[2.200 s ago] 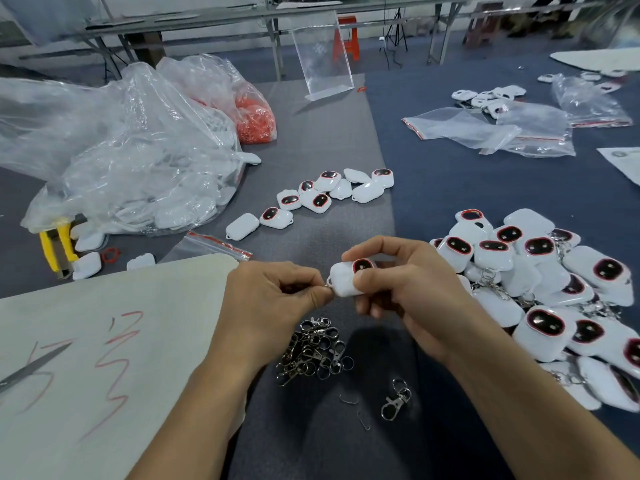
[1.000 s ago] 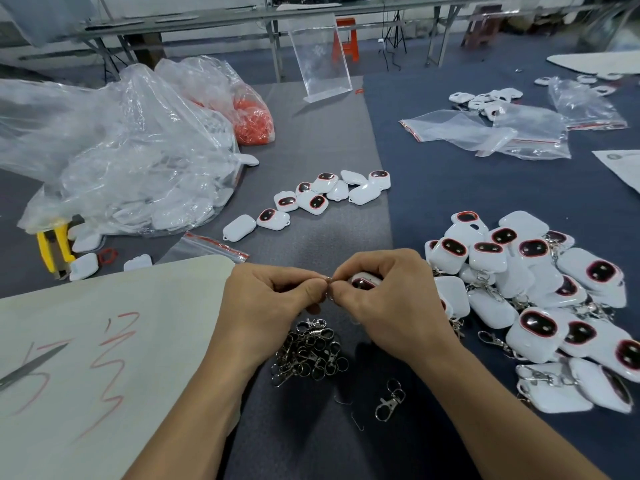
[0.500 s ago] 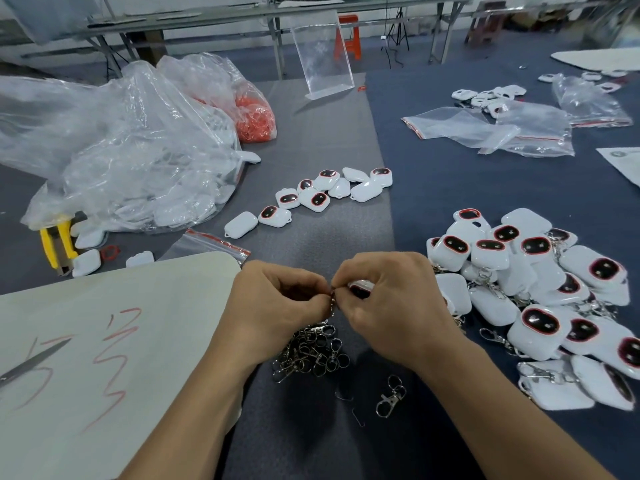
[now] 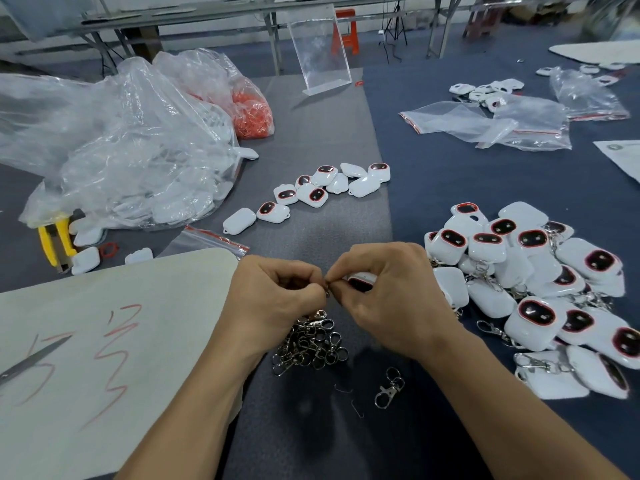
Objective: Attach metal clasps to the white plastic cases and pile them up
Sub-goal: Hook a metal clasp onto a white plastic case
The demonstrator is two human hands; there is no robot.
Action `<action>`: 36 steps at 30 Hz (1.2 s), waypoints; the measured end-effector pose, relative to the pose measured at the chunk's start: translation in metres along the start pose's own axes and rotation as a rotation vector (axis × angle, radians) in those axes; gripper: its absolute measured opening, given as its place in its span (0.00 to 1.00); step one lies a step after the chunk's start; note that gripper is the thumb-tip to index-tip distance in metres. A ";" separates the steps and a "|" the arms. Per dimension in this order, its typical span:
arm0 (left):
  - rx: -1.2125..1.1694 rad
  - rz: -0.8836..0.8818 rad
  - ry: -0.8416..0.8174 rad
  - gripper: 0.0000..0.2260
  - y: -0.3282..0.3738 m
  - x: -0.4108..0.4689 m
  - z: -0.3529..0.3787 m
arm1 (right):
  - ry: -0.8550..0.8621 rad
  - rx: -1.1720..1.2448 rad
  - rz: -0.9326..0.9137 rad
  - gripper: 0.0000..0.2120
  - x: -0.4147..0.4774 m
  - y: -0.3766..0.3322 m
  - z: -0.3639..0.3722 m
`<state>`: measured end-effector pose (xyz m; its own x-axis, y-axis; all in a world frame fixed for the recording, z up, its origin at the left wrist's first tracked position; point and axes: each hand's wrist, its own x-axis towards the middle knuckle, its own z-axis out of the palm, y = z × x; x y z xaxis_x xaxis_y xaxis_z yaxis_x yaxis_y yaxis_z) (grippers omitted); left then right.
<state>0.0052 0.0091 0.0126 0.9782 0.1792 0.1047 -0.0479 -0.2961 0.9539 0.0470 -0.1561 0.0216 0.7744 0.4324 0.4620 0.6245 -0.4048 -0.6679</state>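
White case (image 4: 360,280) looks light and slippery, so my right hand (image 4: 388,299) grips its sides; my left hand (image 4: 277,299) pinches the clasp (image 4: 326,292).

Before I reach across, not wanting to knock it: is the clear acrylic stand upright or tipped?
Upright: the clear acrylic stand sits on its base foot on the grey mat.

On my feed the right hand (image 4: 388,299) has rolled over the white case (image 4: 362,280). Two seconds back its dark, red-rimmed face stood clear of the fingers; now only a sliver peeks out under the knuckles. The left hand (image 4: 277,299) has closed in, so both sets of fingertips now meet on the metal ring (image 4: 327,291). Both hands sit lower, just above the heap of clasps (image 4: 311,344).
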 end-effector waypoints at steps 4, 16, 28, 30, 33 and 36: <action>0.180 0.106 0.270 0.05 0.001 0.001 -0.001 | 0.014 0.104 0.329 0.04 0.004 0.010 0.003; 0.600 0.165 -0.046 0.10 -0.011 0.008 -0.007 | -0.069 0.154 0.479 0.07 0.006 0.021 0.012; 0.494 0.051 -0.073 0.11 -0.015 0.011 -0.012 | -0.189 -0.007 0.354 0.06 0.006 -0.002 0.014; 0.476 0.040 -0.065 0.10 -0.016 0.012 -0.012 | -0.180 0.007 0.372 0.06 0.005 0.001 0.014; 0.473 0.030 -0.081 0.09 -0.017 0.013 -0.011 | -0.069 0.015 0.390 0.07 0.002 0.005 0.016; 0.465 0.049 -0.131 0.08 -0.018 0.014 -0.013 | -0.022 0.106 0.410 0.08 0.003 0.011 0.016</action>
<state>0.0171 0.0288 0.0007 0.9957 0.0440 0.0816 -0.0282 -0.6947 0.7188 0.0550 -0.1462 0.0064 0.9535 0.2701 0.1333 0.2499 -0.4620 -0.8510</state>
